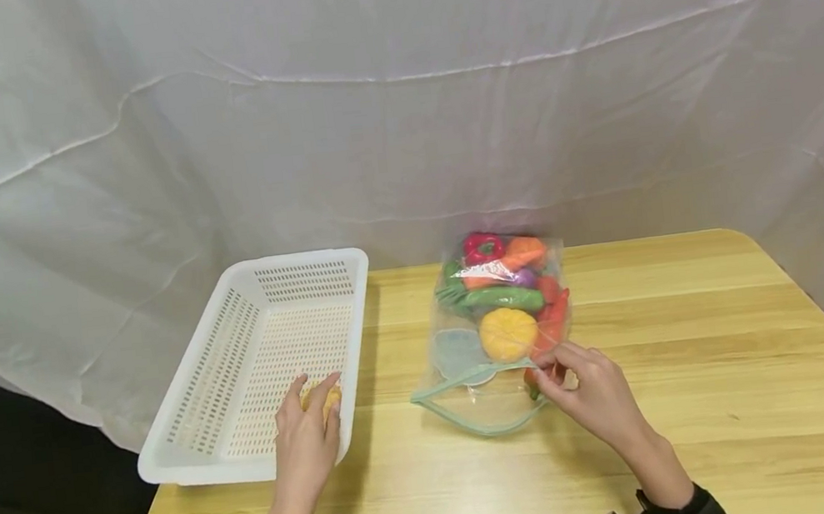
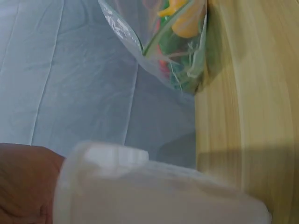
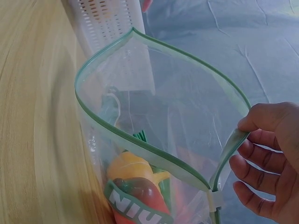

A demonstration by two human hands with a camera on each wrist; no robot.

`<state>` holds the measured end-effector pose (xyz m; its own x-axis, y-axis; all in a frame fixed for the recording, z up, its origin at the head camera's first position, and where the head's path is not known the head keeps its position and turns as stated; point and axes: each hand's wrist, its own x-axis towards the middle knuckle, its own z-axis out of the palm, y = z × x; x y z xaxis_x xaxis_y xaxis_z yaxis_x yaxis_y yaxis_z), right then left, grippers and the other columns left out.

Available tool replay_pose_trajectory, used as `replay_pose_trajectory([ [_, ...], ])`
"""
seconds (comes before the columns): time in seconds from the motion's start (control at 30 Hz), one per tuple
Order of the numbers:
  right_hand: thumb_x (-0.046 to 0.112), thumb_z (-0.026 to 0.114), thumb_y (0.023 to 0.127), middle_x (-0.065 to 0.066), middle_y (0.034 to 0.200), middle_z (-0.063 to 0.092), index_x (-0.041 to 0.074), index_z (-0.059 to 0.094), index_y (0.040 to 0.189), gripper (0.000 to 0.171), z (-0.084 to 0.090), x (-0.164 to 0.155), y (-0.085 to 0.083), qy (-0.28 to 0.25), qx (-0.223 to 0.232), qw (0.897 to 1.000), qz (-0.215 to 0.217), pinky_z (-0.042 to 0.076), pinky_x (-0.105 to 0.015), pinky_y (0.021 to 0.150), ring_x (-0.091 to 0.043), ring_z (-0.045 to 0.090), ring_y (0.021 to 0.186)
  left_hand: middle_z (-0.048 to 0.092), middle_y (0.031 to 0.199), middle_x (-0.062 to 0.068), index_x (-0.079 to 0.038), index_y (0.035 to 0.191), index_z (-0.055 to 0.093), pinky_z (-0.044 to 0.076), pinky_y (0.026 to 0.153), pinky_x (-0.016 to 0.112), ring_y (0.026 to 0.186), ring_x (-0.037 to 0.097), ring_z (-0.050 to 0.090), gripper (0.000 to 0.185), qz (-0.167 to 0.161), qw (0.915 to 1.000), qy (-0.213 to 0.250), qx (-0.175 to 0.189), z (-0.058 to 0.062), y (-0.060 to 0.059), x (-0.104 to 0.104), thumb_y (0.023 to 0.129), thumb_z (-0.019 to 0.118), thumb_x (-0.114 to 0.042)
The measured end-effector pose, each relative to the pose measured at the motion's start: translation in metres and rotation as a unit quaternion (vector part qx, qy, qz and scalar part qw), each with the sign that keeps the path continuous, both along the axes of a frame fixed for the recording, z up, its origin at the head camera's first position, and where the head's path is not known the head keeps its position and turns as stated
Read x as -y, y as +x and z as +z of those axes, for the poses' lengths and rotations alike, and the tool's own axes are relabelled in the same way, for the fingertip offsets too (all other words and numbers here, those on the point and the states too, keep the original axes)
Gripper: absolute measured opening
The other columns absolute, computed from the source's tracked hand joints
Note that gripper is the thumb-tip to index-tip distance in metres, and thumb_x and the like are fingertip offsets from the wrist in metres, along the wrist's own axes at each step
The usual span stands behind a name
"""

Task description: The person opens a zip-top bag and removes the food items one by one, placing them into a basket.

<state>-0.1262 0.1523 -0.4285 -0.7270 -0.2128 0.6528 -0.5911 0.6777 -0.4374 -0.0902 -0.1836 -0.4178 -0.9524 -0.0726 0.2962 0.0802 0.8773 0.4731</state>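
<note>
Our left hand (image 1: 308,435) reaches into the near end of the white basket (image 1: 200,396). Its fingers curl over a small yellow-orange toy (image 1: 326,400) and hold it down on the basket floor. The hand hides most of the toy, so we cannot tell what food it is. In the left wrist view the hand is only a brown blur in the corner, and the basket rim (image 2: 159,186) is a fuzzy white shape.

Our right hand (image 1: 590,389) is at the mouth of the clear bag (image 1: 499,340). The fingers (image 3: 261,154) bend around the green zip edge (image 3: 229,149) at the right side of the mouth and pinch it. The mouth is pulled wide open and faces us.

The bag lies on the worktop (image 1: 693,345), just beside the basket. It is full of toy food. We can see a yellow pumpkin (image 1: 508,333), a long green cucumber (image 1: 504,298), a red pepper (image 1: 482,246), something orange (image 1: 525,252) and a pale round plate (image 1: 455,351). A green fork (image 1: 449,293) sits by the cucumber. The shiny plastic makes the other pieces hard to pick out. In the right wrist view the bottom of the bag is cut off, and a band with letters crosses a red piece (image 3: 138,198) there.

The basket holds only the toy under our left hand. Its far right corner touches the white sheet (image 1: 394,83) hanging behind the worktop.
</note>
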Motion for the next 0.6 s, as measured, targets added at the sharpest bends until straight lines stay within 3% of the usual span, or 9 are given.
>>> replay_pose_trajectory([
  [0.1,0.001,0.077,0.066,0.01,0.064,0.055,0.011,0.065,0.074,0.017,-0.001,0.0,0.001,0.0,0.001,1.0,0.002,0.037,-0.018,0.052,-0.003,0.047,0.056,0.043,0.132,0.031,-0.004,0.121,0.059,0.044,0.079,0.064,0.117,0.054,0.042,0.037,-0.011,0.9987,-0.005,-0.049,0.001,-0.001,-0.009,0.084,0.061,0.0],
  [0.2,0.001,0.076,0.066,0.009,0.064,0.056,0.011,0.065,0.074,0.017,-0.001,-0.001,0.001,-0.001,0.002,1.0,0.002,0.037,-0.018,0.051,-0.005,0.048,0.056,0.05,0.126,0.026,-0.003,0.114,0.062,0.046,0.081,0.055,0.113,0.045,0.048,0.036,-0.043,0.9897,0.015,-0.135,0.001,-0.003,-0.026,0.079,0.063,0.006],
  [0.3,0.001,0.076,0.067,0.007,0.064,0.057,0.011,0.065,0.074,0.016,-0.001,-0.001,0.002,-0.003,0.004,1.0,0.001,0.036,-0.017,0.05,-0.008,0.049,0.055,0.057,0.117,0.02,-0.003,0.104,0.066,0.05,0.079,0.04,0.102,0.031,0.055,0.034,-0.124,0.9636,0.045,-0.232,-0.002,-0.006,-0.051,0.072,0.063,0.011],
  [0.37,0.001,0.075,0.067,0.007,0.064,0.058,0.011,0.064,0.074,0.016,0.0,-0.001,0.002,-0.003,0.004,1.0,0.0,0.036,-0.016,0.049,-0.009,0.049,0.054,0.06,0.111,0.016,-0.003,0.1,0.066,0.051,0.08,0.03,0.098,0.025,0.057,0.034,-0.206,0.943,0.063,-0.254,-0.006,-0.005,-0.072,0.07,0.061,0.012],
  [0.43,0.001,0.075,0.067,0.006,0.064,0.058,0.011,0.064,0.073,0.016,0.001,-0.001,0.001,-0.003,0.001,1.0,0.0,0.035,-0.016,0.049,-0.008,0.049,0.054,0.063,0.108,0.011,-0.004,0.102,0.065,0.051,0.083,0.024,0.096,0.019,0.059,0.033,-0.282,0.9292,0.053,-0.233,-0.01,-0.002,-0.095,0.072,0.059,0.008],
  [0.5,0.0,0.076,0.066,0.006,0.064,0.057,0.01,0.064,0.073,0.017,0.002,0.0,0.0,-0.004,-0.003,1.0,-0.001,0.035,-0.015,0.049,-0.007,0.048,0.055,0.063,0.108,0.006,-0.005,0.108,0.064,0.049,0.088,0.022,0.101,0.016,0.06,0.031,-0.338,0.9243,0.024,-0.176,-0.016,-0.002,-0.118,0.079,0.057,0.003],
  [0.6,-0.001,0.076,0.066,0.006,0.064,0.056,0.01,0.064,0.073,0.017,0.003,0.0,-0.001,-0.005,-0.011,1.0,-0.002,0.035,-0.014,0.05,-0.005,0.048,0.056,0.063,0.111,0.005,-0.005,0.117,0.06,0.047,0.094,0.024,0.105,0.015,0.059,0.032,-0.364,0.9227,-0.061,-0.111,-0.024,-0.014,-0.149,0.086,0.053,-0.003],
])
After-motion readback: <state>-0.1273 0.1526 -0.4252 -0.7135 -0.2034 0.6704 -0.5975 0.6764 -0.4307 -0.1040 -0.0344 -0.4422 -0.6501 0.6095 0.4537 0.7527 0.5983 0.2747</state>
